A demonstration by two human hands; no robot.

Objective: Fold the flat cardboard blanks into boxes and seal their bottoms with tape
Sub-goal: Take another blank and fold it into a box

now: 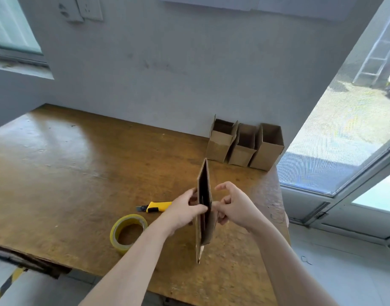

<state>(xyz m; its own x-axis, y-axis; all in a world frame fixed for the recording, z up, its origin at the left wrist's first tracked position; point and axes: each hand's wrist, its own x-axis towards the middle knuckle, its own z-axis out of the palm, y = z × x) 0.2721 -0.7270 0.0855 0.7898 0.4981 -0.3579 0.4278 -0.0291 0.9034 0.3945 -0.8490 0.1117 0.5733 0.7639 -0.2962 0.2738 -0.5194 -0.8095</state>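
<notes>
A flat cardboard blank [204, 188] stands on edge above the wooden table [68, 164], seen almost edge-on, with a narrow dark gap showing between its walls. My left hand [185, 209] grips its left side, thumb at the near edge. My right hand [233, 206] pinches its right wall with curled fingers. A roll of yellowish tape [128, 233] lies flat on the table to the left of my left forearm. Three folded brown boxes [244, 144] stand open-topped in a row at the table's far right, against the wall.
A yellow utility knife [155, 206] lies on the table just left of my left hand, above the tape. The table's right edge runs beside a glass door [344, 140]. The grey wall [167, 62] closes off the far side.
</notes>
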